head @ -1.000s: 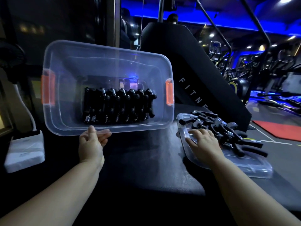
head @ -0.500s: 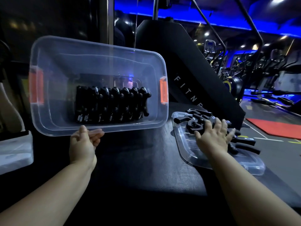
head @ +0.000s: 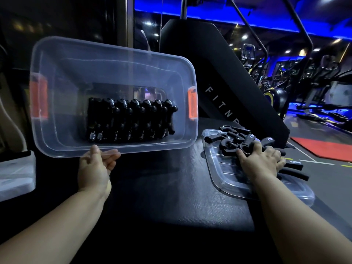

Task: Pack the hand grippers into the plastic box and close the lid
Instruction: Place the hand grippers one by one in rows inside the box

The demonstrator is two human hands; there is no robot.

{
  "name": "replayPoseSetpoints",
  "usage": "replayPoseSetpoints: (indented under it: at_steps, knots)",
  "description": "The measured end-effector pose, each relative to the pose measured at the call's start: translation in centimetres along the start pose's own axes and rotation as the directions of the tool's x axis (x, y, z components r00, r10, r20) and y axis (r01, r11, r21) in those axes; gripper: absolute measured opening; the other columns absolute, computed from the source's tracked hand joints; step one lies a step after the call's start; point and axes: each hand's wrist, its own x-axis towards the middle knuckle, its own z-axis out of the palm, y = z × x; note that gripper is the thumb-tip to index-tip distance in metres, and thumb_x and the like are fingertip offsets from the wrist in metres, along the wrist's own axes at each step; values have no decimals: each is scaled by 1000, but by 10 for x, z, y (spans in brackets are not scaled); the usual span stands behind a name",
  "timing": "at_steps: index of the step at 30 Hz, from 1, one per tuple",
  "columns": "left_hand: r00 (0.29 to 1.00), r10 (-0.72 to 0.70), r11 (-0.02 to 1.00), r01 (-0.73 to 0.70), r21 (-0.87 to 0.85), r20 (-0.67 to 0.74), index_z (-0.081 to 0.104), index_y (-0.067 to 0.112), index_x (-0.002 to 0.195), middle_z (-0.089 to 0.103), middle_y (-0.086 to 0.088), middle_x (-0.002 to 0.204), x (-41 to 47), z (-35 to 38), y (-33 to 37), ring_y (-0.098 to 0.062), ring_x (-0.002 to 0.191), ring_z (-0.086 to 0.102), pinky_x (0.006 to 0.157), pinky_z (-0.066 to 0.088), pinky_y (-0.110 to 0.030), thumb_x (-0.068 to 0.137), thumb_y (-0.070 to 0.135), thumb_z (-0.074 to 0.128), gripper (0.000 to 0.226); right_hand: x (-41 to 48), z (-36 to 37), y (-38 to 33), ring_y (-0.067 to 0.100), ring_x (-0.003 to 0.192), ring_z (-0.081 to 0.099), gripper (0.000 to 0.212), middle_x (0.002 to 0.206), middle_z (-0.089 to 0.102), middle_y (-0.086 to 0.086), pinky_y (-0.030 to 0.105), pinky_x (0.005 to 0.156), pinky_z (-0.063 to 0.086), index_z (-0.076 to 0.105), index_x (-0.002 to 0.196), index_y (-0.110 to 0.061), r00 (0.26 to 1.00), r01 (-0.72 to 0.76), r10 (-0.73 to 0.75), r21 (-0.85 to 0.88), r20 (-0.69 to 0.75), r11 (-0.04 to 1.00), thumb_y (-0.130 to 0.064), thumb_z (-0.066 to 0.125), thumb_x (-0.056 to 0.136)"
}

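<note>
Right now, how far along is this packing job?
Done: one row of hand grippers sits in the plastic box, which the left hand holds tilted by its rim. In hand: the right hand curls its fingers over the loose hand grippers on the lid. Left: pack those, then close the lid.

A dark, textured worktop (head: pixel 162 197) fills the foreground. Behind it rises a black slanted machine panel (head: pixel 219 73) with the white letters "FITN" showing. A pale box-like object (head: pixel 15 178) sits at the left edge. To the right, a red floor mat (head: pixel 323 147) lies below a yellow-rimmed wheel (head: pixel 274 96) and rows of exercise machines (head: pixel 323 82), under blue strip lighting (head: pixel 209 14).
</note>
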Motion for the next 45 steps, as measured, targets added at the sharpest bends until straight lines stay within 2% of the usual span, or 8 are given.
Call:
replayPoseSetpoints:
  at_steps: [7,14,19,23,33,36,41,45]
  knots:
    - [1000,9,1000,-9,-10,6,43,24,87,71,8,62,0,0,-1,-4,58,67,67,46,-23,102,35,32,22,5,-5,0,41,137,22,81,149,27,24,53,108,17,33,130,-23,997,-31,30,3,72,1000,-81,41,75]
    - [1000,4,1000,-4,-2,-4,45,23,86,70,5,66,-1,1,0,-7,64,67,69,47,-24,102,36,33,24,-1,-5,-2,39,124,34,78,131,42,22,50,102,25,42,123,-24,1000,-5,6,16,-29,1000,-82,46,71]
    - [1000,12,1000,-12,5,2,46,23,83,70,7,61,-2,1,0,-6,62,67,68,47,-23,102,36,32,27,-9,-5,-6,37,117,46,86,130,46,18,48,96,28,29,139,-31,995,84,-84,-15,-59,996,-80,49,71]
    - [1000,2,1000,-2,0,4,47,23,83,70,7,61,-1,0,-1,-6,61,67,68,46,-23,102,36,32,27,-13,-5,-5,30,116,54,80,139,44,6,43,93,28,27,146,-32,979,204,-205,-20,-23,979,-65,55,79]
    - [1000,5,1000,-5,-9,3,46,24,83,70,7,61,-1,1,0,-5,59,67,67,46,-23,103,34,31,26,-23,-12,-5,33,106,58,60,127,58,3,39,91,42,51,134,-30,942,328,-308,174,-133,928,-51,68,80]
    - [1000,2,1000,-2,-12,-8,44,25,83,70,4,66,-3,2,1,-6,60,66,67,46,-23,103,34,32,25,-34,-15,-16,33,99,62,56,118,64,3,38,84,46,57,128,-29,899,429,-384,239,-213,871,-50,71,78]
    - [1000,-9,1000,9,-20,-12,45,25,88,69,1,72,-5,4,1,-5,59,66,66,46,-23,103,34,33,21,-56,-17,-45,35,78,68,45,99,72,8,38,67,51,68,115,-19,724,663,-542,211,-426,719,-37,79,75]
    - [1000,-13,1000,12,-16,-9,46,19,95,70,0,73,-3,2,0,-4,58,66,66,46,-25,102,34,34,21,-76,-21,-64,34,67,67,39,88,73,8,35,63,48,70,107,-12,607,766,-563,225,-561,602,-41,55,86]
